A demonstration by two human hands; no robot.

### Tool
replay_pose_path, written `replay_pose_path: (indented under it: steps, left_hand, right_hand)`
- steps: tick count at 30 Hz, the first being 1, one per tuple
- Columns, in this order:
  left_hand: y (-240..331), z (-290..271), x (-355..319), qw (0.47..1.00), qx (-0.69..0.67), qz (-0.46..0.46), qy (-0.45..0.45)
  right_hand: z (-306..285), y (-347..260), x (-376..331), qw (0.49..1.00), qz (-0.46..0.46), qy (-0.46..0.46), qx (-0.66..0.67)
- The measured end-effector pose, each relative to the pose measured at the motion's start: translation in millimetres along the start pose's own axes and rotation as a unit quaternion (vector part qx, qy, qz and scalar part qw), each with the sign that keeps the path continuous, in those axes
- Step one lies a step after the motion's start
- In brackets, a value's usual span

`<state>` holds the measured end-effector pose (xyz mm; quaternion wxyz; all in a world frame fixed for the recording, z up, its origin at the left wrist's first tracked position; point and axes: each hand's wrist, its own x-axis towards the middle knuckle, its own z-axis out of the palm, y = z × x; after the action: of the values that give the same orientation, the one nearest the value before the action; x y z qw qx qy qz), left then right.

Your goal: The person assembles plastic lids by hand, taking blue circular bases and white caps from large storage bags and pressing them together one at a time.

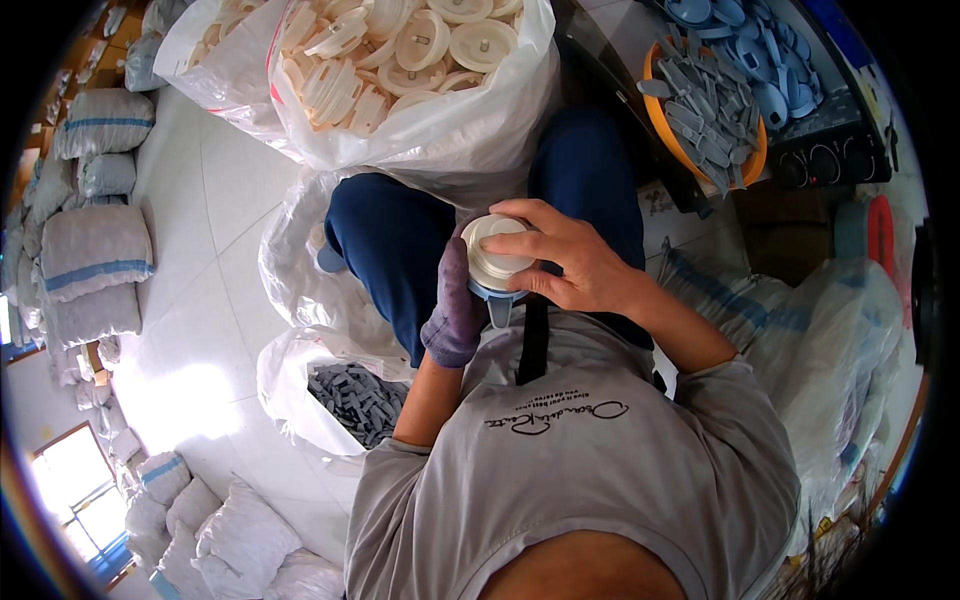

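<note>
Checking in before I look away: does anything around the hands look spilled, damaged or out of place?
Nothing stands out. The left hand, in a purple glove, and the bare right hand hold a cream round cap on a blue-grey piece. The bag of cream discs, the bag of grey strips and the orange bowl hold their parts; none show on the floor.

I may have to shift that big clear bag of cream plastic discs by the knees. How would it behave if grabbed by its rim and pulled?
The clear bag looks thin and floppy, so its rim would probably stretch or crumple before the load moves. It is heaped with cream discs, so likely heavy for such film. Loose discs near the top could slide out if it tips.
</note>
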<state>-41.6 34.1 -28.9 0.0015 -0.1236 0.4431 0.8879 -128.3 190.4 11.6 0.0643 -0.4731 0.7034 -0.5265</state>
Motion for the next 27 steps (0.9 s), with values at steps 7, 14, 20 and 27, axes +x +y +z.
replay_pose_path:
  steps: [7,14,20,27]
  left_hand:
    - [2.8,5.4,1.9,0.997,-0.058,-0.041,0.024]
    - [8.9,5.2,2.0,0.997,-0.016,-0.068,0.024]
    - [0.3,-5.1,0.1,0.996,0.083,0.002,0.02]
    - [7.1,0.6,-4.5,0.869,0.445,0.213,0.042]
  right_hand:
    - [3.9,-4.5,2.0,0.998,-0.012,0.05,-0.045]
    - [-1.3,-3.2,1.0,0.997,-0.037,0.019,-0.071]
    - [8.7,-5.7,-4.8,0.992,-0.035,0.024,-0.115]
    - [15.2,-4.2,-7.4,0.989,-0.057,0.039,-0.128]
